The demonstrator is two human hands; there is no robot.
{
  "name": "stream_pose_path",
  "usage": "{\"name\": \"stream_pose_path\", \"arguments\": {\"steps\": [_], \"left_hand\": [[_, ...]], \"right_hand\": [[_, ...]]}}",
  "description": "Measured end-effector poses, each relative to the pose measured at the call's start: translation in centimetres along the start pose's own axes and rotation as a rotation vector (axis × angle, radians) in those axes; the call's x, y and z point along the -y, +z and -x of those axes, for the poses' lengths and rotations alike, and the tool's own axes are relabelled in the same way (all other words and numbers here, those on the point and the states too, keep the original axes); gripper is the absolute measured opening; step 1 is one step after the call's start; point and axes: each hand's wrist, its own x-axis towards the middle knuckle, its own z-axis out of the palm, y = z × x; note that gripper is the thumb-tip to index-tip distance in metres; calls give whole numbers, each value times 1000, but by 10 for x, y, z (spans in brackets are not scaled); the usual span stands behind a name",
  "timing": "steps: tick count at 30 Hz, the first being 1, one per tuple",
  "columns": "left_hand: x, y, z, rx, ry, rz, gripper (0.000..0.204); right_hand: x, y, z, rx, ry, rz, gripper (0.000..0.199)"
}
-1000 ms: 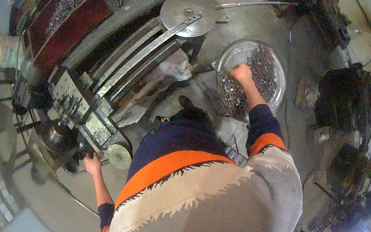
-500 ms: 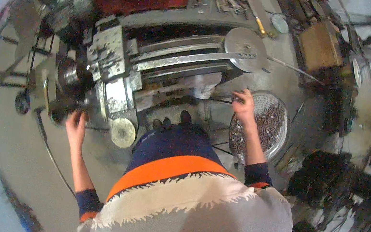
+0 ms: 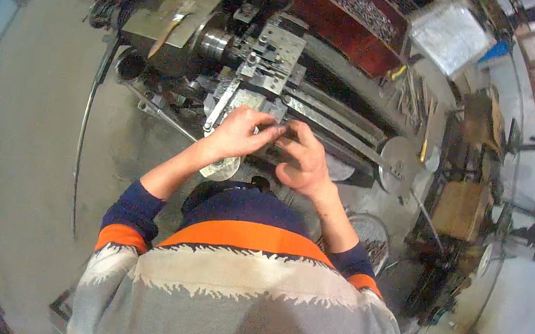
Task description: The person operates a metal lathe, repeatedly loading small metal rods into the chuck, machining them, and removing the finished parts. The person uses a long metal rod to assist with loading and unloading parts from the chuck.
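My left hand (image 3: 242, 134) and my right hand (image 3: 304, 159) meet fingertip to fingertip in front of a small metal lathe. Both are closed in a pinch. Something small and dark shows where the fingertips join, too small and covered to make out. Just beyond my hands lies the lathe's tool slide (image 3: 275, 53), bolted on top. To its left sits the shiny round chuck (image 3: 215, 43). A round metal disc (image 3: 220, 168) lies below my left wrist.
A brush-like tool with a wooden handle (image 3: 165, 37) rests on the headstock cover. Behind the lathe stands a red-brown bin (image 3: 352, 30) of small metal pieces. Hand tools (image 3: 412, 99) lie to its right. A round basket (image 3: 367, 219) of small parts sits beside my right forearm.
My right hand has left the basket and moved left; my left hand has moved in to the right. They now meet before the lathe. The view has turned.
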Motion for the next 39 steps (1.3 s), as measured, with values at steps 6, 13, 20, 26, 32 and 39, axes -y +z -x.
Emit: {"name": "stream_pose_path", "arguments": {"steps": [6,13,20,26,32,39], "left_hand": [[12,-32,34,45,-137,104,27],[20,-82,66,-16,-161,-53,24],[78,-187,158,-324,-391,-534,38],[78,-256,257,-436,-844,-735,33],[92,-263,334,-471,-1005,-866,35],[123,-251,339,-376,-1019,-699,28]], "right_hand": [[11,24,-27,148,-45,-1,30],[6,45,-84,442,-200,120,24],[-47,85,-168,455,-28,673,27],[-77,119,-192,580,113,784,30],[-78,132,-202,673,297,662,27],[-68,131,-197,678,266,619,30]]}}
